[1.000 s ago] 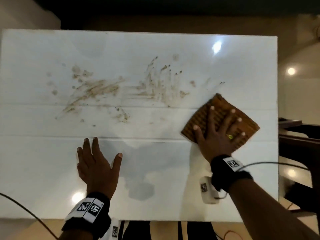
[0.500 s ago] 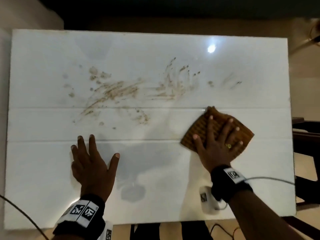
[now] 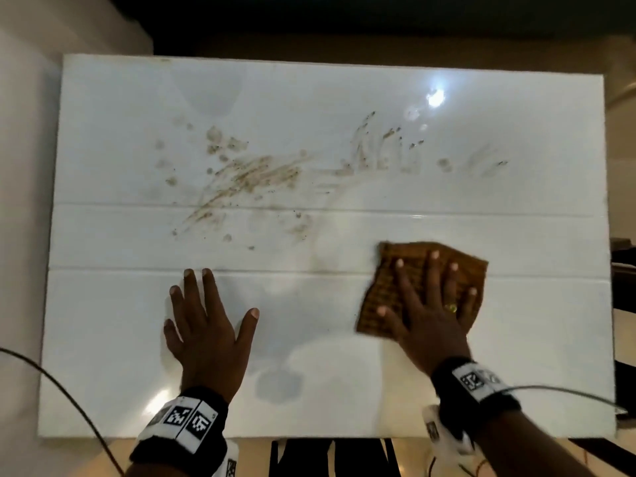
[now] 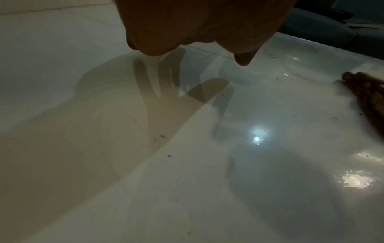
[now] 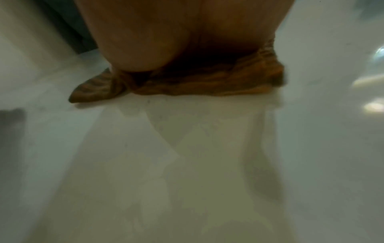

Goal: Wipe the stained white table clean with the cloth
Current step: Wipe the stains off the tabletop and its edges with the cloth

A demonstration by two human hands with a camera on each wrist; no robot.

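Observation:
The white table [image 3: 103, 321] carries brown smeared stains [image 3: 254, 177] left of the middle and more streaks [image 3: 385, 149] toward the right at the back. A brown ribbed cloth [image 3: 389, 270] lies flat on the right half, nearer than the stains. My right hand [image 3: 426, 297] presses on it with fingers spread and straight. In the right wrist view the cloth [image 5: 207, 82] bunches under the palm. My left hand [image 3: 206, 321] lies flat on the bare table at the front left, fingers spread, holding nothing. In the left wrist view the cloth's edge [image 4: 367, 92] shows at the right.
Two seams [image 3: 516, 215] run across the tabletop from left to right. A cable [image 3: 69, 397] crosses the front left corner and another [image 3: 568, 394] trails from my right wrist. Dark furniture [image 3: 624, 256] stands beyond the right edge. Small dark crumbs [image 4: 169, 156] dot the table near my left hand.
My right hand has slid the cloth toward me and a little left, away from the stains, and the cloth has turned squarer. The left hand stays flat in place.

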